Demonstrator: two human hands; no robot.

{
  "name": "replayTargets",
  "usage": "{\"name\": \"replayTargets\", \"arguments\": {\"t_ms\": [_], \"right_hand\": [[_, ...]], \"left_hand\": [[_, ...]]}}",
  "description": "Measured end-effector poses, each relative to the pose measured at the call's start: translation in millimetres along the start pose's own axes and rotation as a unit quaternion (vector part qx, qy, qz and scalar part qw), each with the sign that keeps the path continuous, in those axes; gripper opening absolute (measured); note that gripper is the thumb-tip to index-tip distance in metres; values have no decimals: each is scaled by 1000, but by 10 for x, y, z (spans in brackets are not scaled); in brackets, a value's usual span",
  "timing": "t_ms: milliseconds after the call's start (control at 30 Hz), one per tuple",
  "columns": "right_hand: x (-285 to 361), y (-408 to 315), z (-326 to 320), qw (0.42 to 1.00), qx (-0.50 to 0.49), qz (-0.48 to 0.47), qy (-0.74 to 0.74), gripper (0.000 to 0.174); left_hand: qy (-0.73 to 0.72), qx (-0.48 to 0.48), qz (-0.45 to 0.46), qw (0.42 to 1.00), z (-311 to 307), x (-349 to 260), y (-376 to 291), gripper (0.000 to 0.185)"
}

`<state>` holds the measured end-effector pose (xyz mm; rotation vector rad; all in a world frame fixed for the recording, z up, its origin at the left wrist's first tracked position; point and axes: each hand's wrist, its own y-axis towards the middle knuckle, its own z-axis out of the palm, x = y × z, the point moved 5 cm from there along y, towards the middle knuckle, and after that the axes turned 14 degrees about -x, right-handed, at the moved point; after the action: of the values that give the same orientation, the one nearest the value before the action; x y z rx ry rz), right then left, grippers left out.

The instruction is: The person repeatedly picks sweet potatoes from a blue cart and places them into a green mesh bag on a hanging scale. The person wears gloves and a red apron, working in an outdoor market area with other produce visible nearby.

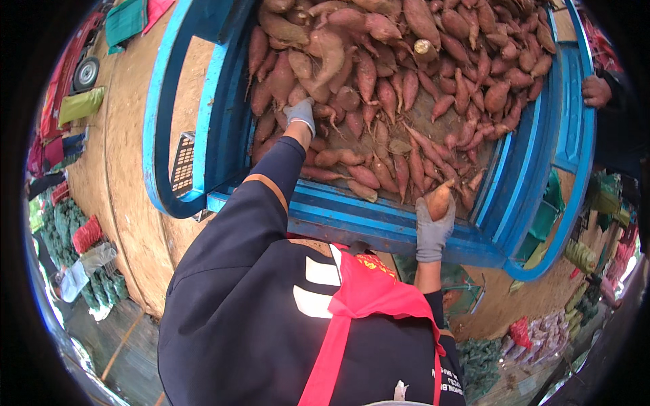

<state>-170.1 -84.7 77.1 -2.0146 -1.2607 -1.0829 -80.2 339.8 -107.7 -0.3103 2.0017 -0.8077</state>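
Observation:
A grey-gloved right hand, my right hand [434, 231], grips an orange-brown sweet potato [439, 202] above the near edge of a blue metal truck bed [350, 215]. Farther in, my left hand [301, 112], also gloved, reaches down against a brownish sweet potato [298, 95] at the left of the heap. Its fingers are partly hidden, so whether it grips that one is unclear. Many reddish sweet potatoes [365, 76] are piled at the far side of the bed. Smaller, thinner ones [416, 165] lie loosely along the near side. One large tuber shows a pale cut end [422, 47].
Blue side rails [152, 127] curve up on both sides of the bed. Another person's hand [596, 92] rests on the right rail. A plastic crate [183, 162] stands beyond the left rail. Filled green mesh sacks [63, 226] and a wheeled red vehicle [86, 73] are at the left.

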Motion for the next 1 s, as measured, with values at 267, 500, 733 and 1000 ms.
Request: {"name": "replayTargets", "arguments": {"t_ms": [267,500,733,1000], "right_hand": [[-18,59,41,998,-15,15,56,73],[66,-52,22,995,13,-98,5,74],[96,-69,53,990,11,-141,-4,78],[53,175,-71,935,22,77,345,33]], "left_hand": [[-11,249,-104,963,-376,183,151,14],[149,124,117,974,-176,156,269,70],[77,92,-31,992,-119,327,-26,62],[-34,716,-82,693,-688,-525,-2493,54]]}}
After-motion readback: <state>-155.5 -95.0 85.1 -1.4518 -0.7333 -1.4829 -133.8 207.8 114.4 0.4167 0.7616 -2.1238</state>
